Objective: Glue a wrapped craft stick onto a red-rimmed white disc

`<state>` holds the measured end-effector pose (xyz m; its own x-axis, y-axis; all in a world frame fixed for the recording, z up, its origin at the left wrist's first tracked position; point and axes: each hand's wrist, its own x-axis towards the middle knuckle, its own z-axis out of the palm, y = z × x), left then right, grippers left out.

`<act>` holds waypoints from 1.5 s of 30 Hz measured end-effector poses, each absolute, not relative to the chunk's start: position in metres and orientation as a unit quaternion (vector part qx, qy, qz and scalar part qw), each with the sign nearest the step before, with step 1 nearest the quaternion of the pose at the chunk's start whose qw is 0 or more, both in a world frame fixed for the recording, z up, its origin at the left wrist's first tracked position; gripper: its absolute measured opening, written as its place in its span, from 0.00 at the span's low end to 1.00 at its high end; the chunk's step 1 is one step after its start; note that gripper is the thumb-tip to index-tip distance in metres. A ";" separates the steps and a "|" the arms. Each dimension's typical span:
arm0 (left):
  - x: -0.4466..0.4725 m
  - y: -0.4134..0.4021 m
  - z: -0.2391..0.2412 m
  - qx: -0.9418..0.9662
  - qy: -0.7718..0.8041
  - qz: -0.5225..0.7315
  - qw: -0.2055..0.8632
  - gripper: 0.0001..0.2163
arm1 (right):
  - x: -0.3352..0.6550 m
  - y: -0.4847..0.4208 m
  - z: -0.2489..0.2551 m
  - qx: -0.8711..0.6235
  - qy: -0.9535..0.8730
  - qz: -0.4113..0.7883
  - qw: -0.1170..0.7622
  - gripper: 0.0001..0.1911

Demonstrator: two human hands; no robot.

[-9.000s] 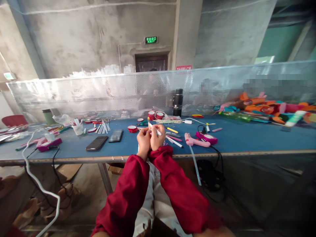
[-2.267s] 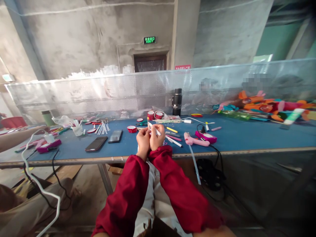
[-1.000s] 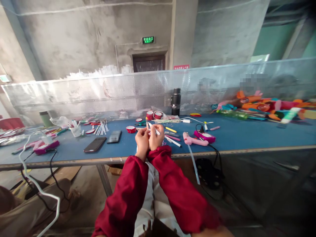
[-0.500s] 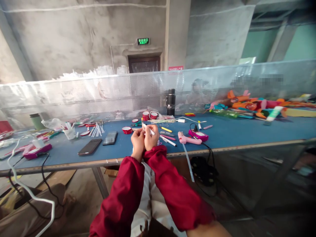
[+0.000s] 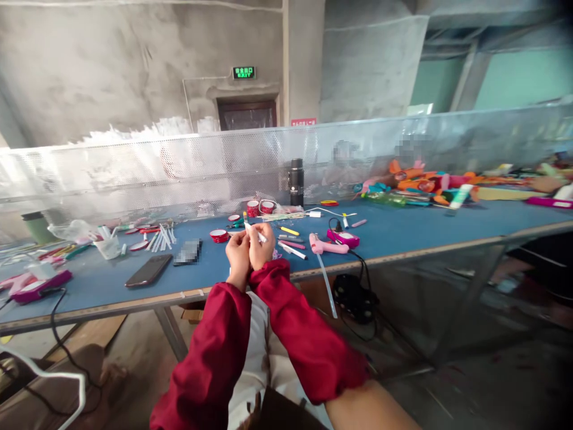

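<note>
The blue bench [image 5: 403,230] is cluttered. The right hand [image 5: 259,249] has a closed grip round a white pen [image 5: 262,237]; the left hand [image 5: 237,254] pinches a yellow-tipped stick [image 5: 245,217].

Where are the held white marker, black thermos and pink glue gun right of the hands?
White marker [image 5: 262,237]: head view, exposed barrel.
Black thermos [image 5: 296,185]: head view, middle of body.
Pink glue gun [image 5: 331,246]: head view, handle.

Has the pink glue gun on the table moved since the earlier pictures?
No. Judged against the purple box, the pink glue gun lies in the same place, its pale stick overhanging the table; only the camera view turned.
</note>
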<state>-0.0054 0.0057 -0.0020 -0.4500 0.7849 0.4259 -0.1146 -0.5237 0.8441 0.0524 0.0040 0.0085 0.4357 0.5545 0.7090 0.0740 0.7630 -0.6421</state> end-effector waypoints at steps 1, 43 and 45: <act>-0.005 0.006 -0.002 0.433 0.388 0.758 0.295 0.07 | 0.052 0.004 0.009 -0.314 -0.505 0.151 0.790 0.12; -0.003 0.007 0.002 0.413 0.389 0.756 0.327 0.06 | 0.053 0.010 0.009 -0.311 -0.508 0.135 0.792 0.13; -0.003 0.007 0.002 0.414 0.387 0.757 0.326 0.06 | 0.054 0.009 0.009 -0.316 -0.504 0.133 0.793 0.13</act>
<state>-0.0030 0.0074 0.0020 -0.4450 0.8138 0.3738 -0.1734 -0.4877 0.8556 0.0536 0.0094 0.0089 0.4561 0.5296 0.7152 0.1068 0.7653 -0.6348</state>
